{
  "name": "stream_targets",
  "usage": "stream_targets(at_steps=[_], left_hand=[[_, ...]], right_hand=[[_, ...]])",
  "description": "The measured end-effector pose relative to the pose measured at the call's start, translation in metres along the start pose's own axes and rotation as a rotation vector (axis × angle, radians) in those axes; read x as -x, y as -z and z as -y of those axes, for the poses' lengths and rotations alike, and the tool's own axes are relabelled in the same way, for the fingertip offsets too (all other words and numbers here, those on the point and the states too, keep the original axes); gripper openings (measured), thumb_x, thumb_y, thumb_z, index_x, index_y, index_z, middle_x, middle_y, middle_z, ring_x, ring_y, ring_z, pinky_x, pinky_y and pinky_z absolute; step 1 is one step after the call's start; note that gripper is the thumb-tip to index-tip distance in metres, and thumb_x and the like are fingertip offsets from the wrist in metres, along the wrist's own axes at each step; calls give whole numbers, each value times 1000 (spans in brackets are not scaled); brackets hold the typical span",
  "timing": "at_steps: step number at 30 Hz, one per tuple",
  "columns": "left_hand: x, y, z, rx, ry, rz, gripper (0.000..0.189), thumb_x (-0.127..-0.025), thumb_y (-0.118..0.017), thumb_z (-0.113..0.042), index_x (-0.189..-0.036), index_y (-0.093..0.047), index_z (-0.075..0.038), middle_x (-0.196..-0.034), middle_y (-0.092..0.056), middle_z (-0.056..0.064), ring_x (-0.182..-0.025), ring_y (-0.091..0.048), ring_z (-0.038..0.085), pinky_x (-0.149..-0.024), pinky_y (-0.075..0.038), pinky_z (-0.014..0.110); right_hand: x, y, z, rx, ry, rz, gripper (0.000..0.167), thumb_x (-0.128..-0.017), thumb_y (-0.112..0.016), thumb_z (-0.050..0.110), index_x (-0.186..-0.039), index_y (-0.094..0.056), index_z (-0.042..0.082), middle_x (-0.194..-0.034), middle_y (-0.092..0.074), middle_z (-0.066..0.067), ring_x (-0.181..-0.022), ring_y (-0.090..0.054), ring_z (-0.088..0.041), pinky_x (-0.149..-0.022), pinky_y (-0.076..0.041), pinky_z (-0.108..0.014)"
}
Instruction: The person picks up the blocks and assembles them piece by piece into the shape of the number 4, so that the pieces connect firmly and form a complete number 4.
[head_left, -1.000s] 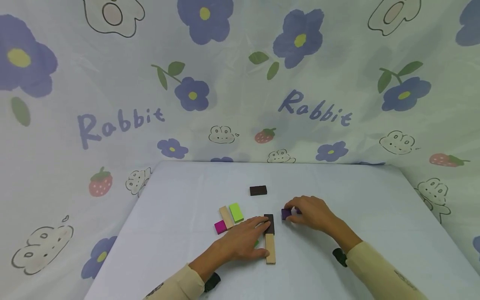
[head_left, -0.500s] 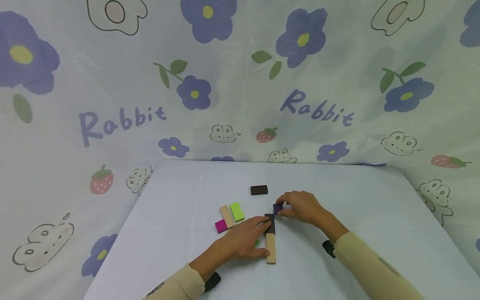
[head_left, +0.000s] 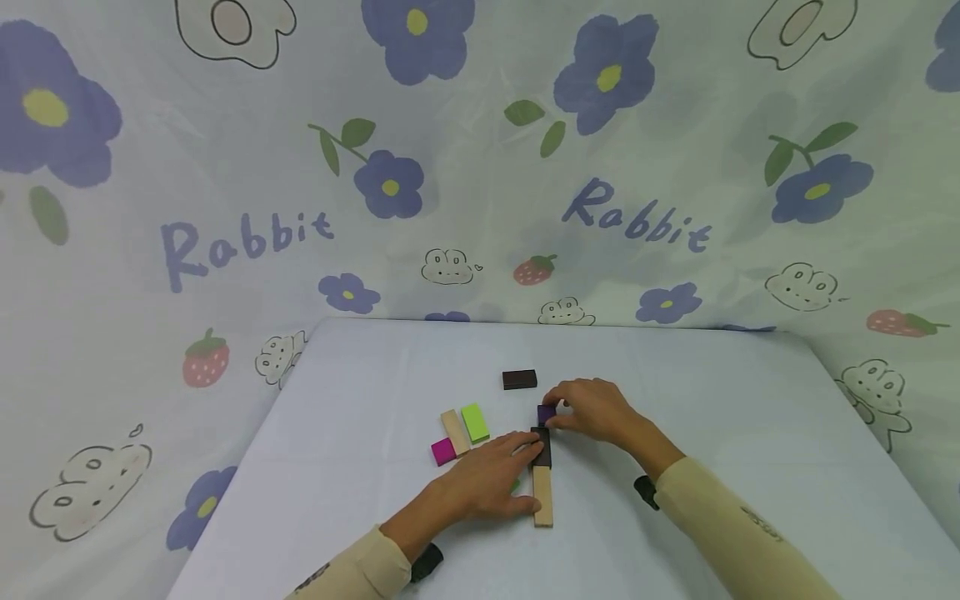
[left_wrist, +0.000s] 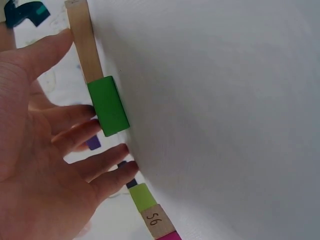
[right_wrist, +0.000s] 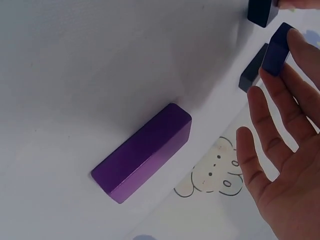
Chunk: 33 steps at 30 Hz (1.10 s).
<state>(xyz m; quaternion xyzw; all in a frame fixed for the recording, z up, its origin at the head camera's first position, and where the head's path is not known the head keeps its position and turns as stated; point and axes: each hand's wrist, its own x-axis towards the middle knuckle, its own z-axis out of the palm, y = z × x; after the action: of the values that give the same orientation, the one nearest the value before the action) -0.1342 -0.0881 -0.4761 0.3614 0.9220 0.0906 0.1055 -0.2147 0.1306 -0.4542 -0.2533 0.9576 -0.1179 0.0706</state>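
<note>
My left hand (head_left: 487,483) lies over a row of blocks, its fingertips on a dark brown block (head_left: 542,452) and its thumb at a light wooden block (head_left: 543,498). Partly hidden below that hand is a green block (left_wrist: 108,106), to the left of the row. My right hand (head_left: 596,410) pinches a dark purple block (head_left: 546,415) between thumb and fingers, right at the far end of the brown block. A longer purple block (right_wrist: 142,152) lies on the table below the right hand in the right wrist view; the hand hides it in the head view.
Another dark brown block (head_left: 519,380) lies farther back. Left of the row are a lime green block (head_left: 475,423), a wooden block (head_left: 453,432) and a magenta block (head_left: 443,452), close together. A printed cloth (head_left: 480,167) hangs behind the white table (head_left: 360,375).
My right hand has moved left with the dark purple block, from right of the row to its far end. My left hand has stayed in place.
</note>
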Motion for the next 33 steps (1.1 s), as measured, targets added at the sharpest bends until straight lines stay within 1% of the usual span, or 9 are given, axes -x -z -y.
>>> stream_targets(at_steps=[15, 23, 29, 33], left_hand=[[-3, 1, -1, 5, 8, 6, 78, -94, -62, -58, -155, -41, -14, -160, -37, 2, -146, -36, 21, -116, -34, 35], [-4, 3, -2, 16, 7, 2, 78, -94, -63, -57, -155, -42, -13, -159, -39, 3, -145, -38, 22, -115, -35, 35], [-4, 1, -1, 16, -3, -8, 78, -94, -64, -57, -154, -43, -13, -158, -40, 3, -145, -38, 22, -115, -35, 35], [-4, 1, -1, 17, 2, -6, 78, -94, -64, -56, -154, -43, -13, -158, -39, 3, -145, -38, 22, -116, -34, 36]], right_hand=[[-6, 1, 4, -11, 11, 15, 34, -86, -81, 38, -116, -75, 22, -107, -73, 7, -98, -66, -14, -85, -54, -42], [-9, -4, 3, -18, 12, 8, 33, -86, -81, 38, -115, -76, 23, -106, -73, 8, -97, -66, -13, -85, -53, -42], [-12, -6, 3, -11, 5, 8, 34, -86, -81, 38, -116, -76, 23, -107, -73, 7, -97, -66, -14, -86, -53, -43], [-12, -8, 3, -4, 8, 10, 34, -85, -81, 38, -116, -76, 23, -107, -73, 7, -98, -66, -14, -86, -54, -43]])
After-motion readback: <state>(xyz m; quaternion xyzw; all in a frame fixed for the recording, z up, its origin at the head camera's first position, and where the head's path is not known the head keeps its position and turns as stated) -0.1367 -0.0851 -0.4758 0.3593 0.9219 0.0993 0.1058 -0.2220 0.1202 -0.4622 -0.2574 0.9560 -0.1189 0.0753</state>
